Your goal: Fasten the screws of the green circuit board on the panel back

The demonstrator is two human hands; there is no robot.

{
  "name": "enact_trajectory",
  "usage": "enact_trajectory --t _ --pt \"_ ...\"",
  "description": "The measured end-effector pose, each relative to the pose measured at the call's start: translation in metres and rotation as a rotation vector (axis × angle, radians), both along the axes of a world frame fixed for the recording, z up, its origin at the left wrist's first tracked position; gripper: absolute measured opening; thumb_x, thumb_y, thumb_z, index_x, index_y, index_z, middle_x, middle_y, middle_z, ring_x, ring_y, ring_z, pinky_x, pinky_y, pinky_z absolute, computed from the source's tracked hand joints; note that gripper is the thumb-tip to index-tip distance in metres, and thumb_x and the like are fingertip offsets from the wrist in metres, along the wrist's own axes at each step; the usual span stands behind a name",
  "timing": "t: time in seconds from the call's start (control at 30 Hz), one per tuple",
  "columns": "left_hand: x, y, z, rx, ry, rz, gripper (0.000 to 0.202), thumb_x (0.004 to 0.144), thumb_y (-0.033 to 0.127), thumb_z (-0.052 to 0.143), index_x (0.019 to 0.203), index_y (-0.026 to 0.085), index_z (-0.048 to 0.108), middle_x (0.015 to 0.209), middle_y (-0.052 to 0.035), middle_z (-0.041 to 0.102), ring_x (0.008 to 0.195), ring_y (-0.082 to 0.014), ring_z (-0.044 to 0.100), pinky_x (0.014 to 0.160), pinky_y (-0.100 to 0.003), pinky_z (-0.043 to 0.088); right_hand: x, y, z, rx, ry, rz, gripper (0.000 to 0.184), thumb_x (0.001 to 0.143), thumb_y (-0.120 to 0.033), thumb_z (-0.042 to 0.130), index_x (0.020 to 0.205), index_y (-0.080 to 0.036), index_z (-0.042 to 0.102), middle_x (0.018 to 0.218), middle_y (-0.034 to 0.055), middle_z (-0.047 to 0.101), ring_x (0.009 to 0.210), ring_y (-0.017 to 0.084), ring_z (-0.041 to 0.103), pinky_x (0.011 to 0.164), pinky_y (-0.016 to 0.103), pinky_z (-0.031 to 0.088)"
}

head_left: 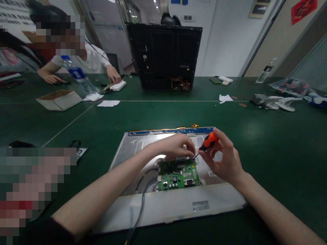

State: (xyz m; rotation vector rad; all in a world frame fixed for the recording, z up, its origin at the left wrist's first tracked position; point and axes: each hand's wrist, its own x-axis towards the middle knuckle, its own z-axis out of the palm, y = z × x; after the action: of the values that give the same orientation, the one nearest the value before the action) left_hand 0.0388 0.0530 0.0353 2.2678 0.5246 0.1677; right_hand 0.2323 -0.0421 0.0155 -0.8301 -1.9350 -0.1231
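A metal-backed display panel [168, 207] lies flat before me, with a green circuit board [176, 175] on its back. In my right hand [226, 158] is a screwdriver [211, 140] with an orange and black handle, tilted so that its shaft points down at the board's upper right corner. My left hand [178, 144] reaches over the panel, fingers curled together beside the screwdriver tip; whatever they may pinch is too small to make out. Dark cables [143, 197] run from the board's left side over the panel's near edge. A blue circuit strip [173, 131] lines the far edge.
A black monitor housing [165, 58] stands upright beyond the panel. At the left are an open box [60, 100] and a tilted water bottle [79, 75]. A co-worker's hand [113, 74] touches a white object [118, 85]. Tools [276, 101] lie at the right.
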Motion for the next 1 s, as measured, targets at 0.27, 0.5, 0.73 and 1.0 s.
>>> enact_trajectory --t 0.27,0.5,0.73,1.0 --pt "0.001 -0.004 -0.019 -0.187 -0.04 0.026 0.008 0.082 0.01 0.07 0.083 0.016 0.075 0.074 0.001 0.071 0.068 -0.0134 0.064 0.067 -0.022 0.046 -0.002 -0.005 0.0 -0.037 -0.002 0.032 0.078 0.093 -0.009 0.051 0.16 -0.027 0.014 0.088 0.0026 0.066 0.064 0.016 0.069 0.049 0.025 0.059" --pt "0.002 -0.006 -0.02 -0.197 -0.049 0.046 0.006 0.081 0.011 0.071 0.081 0.017 0.074 0.073 0.0018 0.07 0.071 -0.014 0.064 0.07 -0.023 0.046 0.0 -0.002 0.002 0.022 -0.023 0.009 0.078 0.096 -0.017 0.057 0.159 -0.033 0.015 0.081 -0.0022 0.064 0.05 0.011 0.061 0.041 0.02 0.053" --pt "0.003 -0.003 -0.026 -0.254 -0.041 0.066 0.007 0.079 0.01 0.072 0.078 0.016 0.074 0.074 0.0006 0.071 0.072 -0.0144 0.064 0.07 -0.024 0.046 0.004 -0.004 0.004 -0.021 -0.043 -0.005 0.075 0.097 -0.015 0.055 0.16 -0.03 0.017 0.088 0.001 0.068 0.055 0.013 0.064 0.044 0.022 0.056" --pt "0.003 -0.004 -0.025 -0.264 -0.039 0.085 0.009 0.08 0.01 0.071 0.077 0.017 0.075 0.069 0.0021 0.068 0.068 -0.0126 0.06 0.068 -0.023 0.044 0.003 -0.004 0.004 0.015 -0.04 -0.032 0.077 0.095 -0.019 0.06 0.158 -0.032 0.018 0.081 -0.0032 0.063 0.052 0.012 0.06 0.042 0.021 0.054"
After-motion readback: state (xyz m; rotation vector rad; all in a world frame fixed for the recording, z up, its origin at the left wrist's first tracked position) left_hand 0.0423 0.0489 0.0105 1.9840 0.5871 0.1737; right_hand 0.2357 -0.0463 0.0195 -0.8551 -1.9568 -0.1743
